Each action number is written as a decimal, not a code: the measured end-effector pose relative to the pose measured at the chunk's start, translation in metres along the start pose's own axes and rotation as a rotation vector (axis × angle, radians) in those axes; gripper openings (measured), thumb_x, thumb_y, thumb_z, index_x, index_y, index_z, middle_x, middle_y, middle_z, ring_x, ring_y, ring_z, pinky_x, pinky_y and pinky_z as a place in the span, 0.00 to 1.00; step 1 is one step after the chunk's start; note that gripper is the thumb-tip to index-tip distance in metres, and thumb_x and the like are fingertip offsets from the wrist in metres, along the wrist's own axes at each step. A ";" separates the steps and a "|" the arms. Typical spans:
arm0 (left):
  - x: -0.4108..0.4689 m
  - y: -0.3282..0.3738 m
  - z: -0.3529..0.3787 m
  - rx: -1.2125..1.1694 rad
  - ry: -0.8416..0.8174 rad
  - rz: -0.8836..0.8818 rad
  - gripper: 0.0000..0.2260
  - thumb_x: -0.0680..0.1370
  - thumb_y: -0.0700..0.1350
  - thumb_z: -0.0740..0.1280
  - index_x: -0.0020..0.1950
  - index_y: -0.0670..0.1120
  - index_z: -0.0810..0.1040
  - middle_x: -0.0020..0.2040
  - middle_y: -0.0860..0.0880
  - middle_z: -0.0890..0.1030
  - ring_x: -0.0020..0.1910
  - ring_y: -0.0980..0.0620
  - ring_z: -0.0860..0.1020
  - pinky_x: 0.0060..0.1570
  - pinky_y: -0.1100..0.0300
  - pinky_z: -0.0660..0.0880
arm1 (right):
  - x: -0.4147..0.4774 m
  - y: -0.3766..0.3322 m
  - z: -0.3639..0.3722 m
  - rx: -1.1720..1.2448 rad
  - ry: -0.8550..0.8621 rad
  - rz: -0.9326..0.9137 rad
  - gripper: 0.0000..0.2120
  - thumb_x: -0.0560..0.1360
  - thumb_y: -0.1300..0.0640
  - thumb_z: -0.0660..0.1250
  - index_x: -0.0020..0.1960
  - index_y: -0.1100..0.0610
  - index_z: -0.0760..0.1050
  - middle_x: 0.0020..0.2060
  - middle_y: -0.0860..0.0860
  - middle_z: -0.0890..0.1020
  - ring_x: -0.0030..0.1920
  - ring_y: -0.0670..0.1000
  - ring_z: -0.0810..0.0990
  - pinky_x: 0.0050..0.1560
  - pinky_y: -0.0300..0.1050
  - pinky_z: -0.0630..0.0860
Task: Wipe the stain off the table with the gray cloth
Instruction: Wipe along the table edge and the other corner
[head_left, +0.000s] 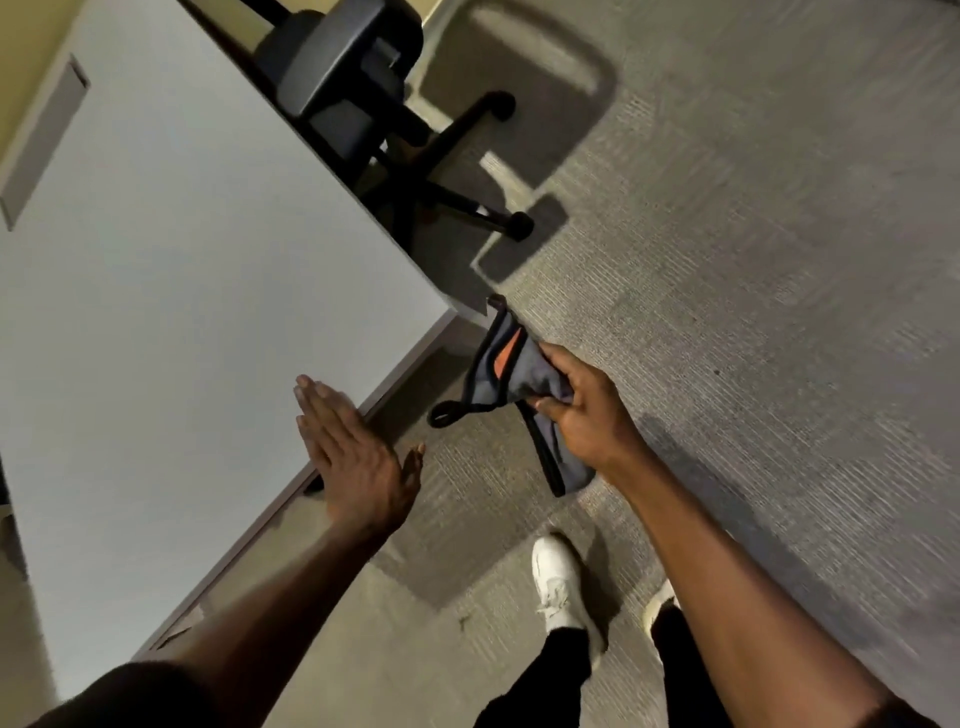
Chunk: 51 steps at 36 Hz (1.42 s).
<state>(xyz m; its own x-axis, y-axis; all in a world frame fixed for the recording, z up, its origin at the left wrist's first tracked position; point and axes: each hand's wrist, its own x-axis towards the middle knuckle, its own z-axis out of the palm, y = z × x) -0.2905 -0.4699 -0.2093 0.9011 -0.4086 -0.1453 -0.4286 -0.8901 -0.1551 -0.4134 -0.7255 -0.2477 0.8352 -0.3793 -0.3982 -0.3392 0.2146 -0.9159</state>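
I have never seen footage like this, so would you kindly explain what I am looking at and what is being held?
There is no machine here: a camera worn on a person's head looks down at their bare hands. The right hand grips a gray cloth with dark trim and an orange patch, held above the carpet, off the table. The left hand is open and flat over the edge of the white table. An office chair stands behind it. White shoes show below. I cannot make out a stain.
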 end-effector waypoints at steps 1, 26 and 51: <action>0.000 0.002 0.003 0.023 0.016 -0.025 0.62 0.81 0.69 0.69 0.86 0.34 0.28 0.87 0.32 0.28 0.87 0.34 0.26 0.87 0.41 0.29 | 0.002 0.001 -0.001 -0.008 -0.004 0.005 0.31 0.78 0.73 0.70 0.77 0.55 0.73 0.58 0.28 0.76 0.59 0.25 0.76 0.63 0.29 0.72; 0.003 0.006 0.010 0.057 0.056 -0.086 0.56 0.81 0.62 0.67 0.86 0.29 0.36 0.88 0.28 0.33 0.89 0.30 0.34 0.88 0.37 0.34 | 0.060 -0.044 0.009 0.110 -0.243 0.017 0.34 0.77 0.77 0.67 0.78 0.52 0.72 0.73 0.47 0.79 0.73 0.42 0.77 0.75 0.47 0.75; 0.007 0.017 0.004 0.265 -0.203 -0.222 0.55 0.80 0.76 0.53 0.72 0.22 0.75 0.85 0.27 0.30 0.87 0.27 0.30 0.88 0.34 0.36 | 0.130 -0.091 -0.005 -0.280 -0.627 -0.083 0.40 0.78 0.71 0.70 0.84 0.48 0.60 0.81 0.49 0.70 0.80 0.50 0.69 0.81 0.51 0.68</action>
<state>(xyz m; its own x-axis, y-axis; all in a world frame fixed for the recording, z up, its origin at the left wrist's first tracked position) -0.2915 -0.4874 -0.2170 0.9538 -0.1401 -0.2659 -0.2508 -0.8583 -0.4476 -0.2762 -0.7990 -0.2164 0.9272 0.2253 -0.2991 -0.2920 -0.0650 -0.9542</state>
